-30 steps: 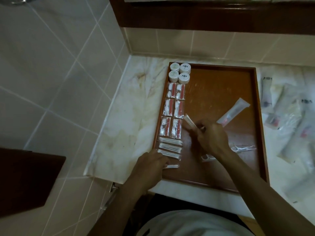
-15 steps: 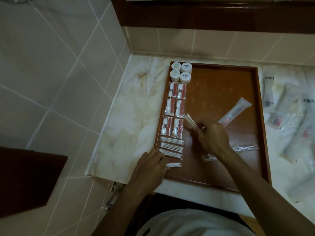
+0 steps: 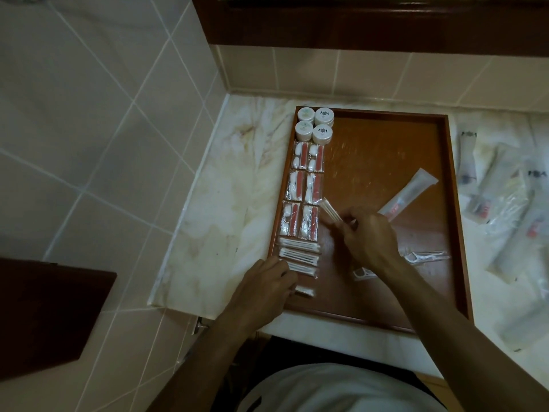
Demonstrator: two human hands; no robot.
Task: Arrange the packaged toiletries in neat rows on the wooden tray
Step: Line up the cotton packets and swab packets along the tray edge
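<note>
Several loose sachets (image 3: 502,200) on the marble counter (image 3: 214,203) beside the tray (image 3: 454,203)

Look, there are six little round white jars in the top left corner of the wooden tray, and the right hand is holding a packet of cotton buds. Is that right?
Not quite. The head view shows four round white jars, not six, in the top left corner of the wooden tray. The rest holds: the right hand is holding a packet of cotton buds.

Reddish-brown wooden tray (image 3: 386,138), white round jars (image 3: 315,123), red-and-white packets (image 3: 303,185) (clear-wrapped), cream-veined marble counter (image 3: 225,203)
</note>
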